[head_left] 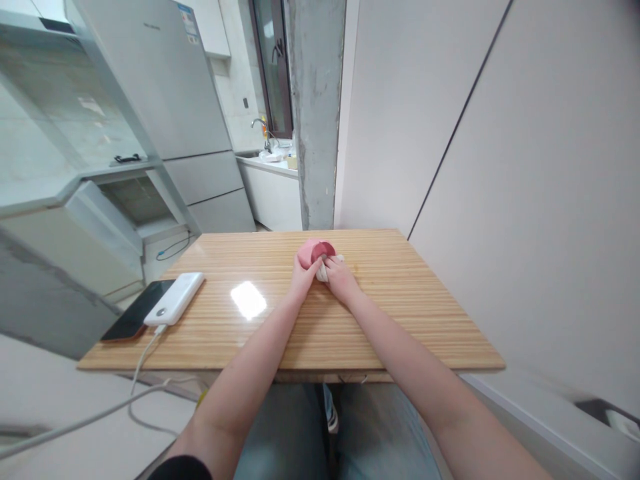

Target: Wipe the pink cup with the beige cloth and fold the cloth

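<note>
A pink cup (309,251) lies tilted over the far middle part of the wooden table (400,313), its darker opening facing me. My left hand (303,275) is wrapped round the cup's near left side, with the thumb at the rim. My right hand (342,279) presses a whitish cloth (323,273) at the cup's mouth, and its fingertips reach to the opening. Part of the cloth sticks out below and to the right of the fingers. The cup's far side and most of the cloth are hidden by the hands.
On the table's left side a white power bank (175,299) lies partly over a dark phone (135,313). A white cable (141,360) runs from it over the front edge. A pale wall (500,187) stands at the right. Behind are a fridge (160,80) and a sink tap (263,127).
</note>
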`<state>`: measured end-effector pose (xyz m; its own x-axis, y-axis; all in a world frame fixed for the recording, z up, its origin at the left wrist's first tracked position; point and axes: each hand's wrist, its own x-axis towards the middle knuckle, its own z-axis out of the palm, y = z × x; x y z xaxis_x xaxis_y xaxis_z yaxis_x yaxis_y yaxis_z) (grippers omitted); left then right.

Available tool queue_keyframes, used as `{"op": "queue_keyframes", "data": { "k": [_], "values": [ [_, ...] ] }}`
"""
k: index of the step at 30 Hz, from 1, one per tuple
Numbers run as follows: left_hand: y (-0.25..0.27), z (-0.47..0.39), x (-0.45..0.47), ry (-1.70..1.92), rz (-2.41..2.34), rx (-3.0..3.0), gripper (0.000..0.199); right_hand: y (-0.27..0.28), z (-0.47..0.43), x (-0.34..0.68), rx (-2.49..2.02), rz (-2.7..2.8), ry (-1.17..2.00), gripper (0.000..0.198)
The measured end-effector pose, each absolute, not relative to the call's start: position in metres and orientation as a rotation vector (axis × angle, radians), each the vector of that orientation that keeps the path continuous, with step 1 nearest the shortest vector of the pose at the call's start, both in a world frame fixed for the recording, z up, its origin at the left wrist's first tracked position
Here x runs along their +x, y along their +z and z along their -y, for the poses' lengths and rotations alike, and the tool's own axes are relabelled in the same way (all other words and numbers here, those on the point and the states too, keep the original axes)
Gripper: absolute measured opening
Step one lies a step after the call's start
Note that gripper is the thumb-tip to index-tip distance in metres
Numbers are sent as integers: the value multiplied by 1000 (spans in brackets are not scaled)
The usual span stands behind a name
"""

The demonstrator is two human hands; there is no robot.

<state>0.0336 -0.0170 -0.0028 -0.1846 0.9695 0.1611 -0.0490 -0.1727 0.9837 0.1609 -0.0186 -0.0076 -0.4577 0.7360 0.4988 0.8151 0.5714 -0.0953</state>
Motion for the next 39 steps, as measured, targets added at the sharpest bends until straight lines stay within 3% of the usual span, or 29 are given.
{"op": "queue_keyframes", "data": {
  "k": [4, 14, 23, 25, 30, 39],
  "values": [
    [17, 21, 19, 1510, -1314, 1465, 63, -9, 15, 162, -1192, 2300, -252, 27],
    [7, 25, 31, 1498, -1251, 1363, 107, -10, 19, 163, -1304, 2245, -260, 25],
    [16, 20, 6, 1474, -1350, 1632, 69, -7, 19, 163, -1110, 2339, -243, 22],
    [19, 21, 0, 1408, -1328, 1748, 70, -8, 20, 163, -1127, 2351, -254, 21],
    [9, 17, 13, 1535, -1317, 1526, 93, -10, 23, 160, -1215, 2309, -284, 23],
    [13, 13, 0, 1434, -1418, 1566, 66, -2, 29, 155, -1193, 2373, -288, 21]
  ]
}}
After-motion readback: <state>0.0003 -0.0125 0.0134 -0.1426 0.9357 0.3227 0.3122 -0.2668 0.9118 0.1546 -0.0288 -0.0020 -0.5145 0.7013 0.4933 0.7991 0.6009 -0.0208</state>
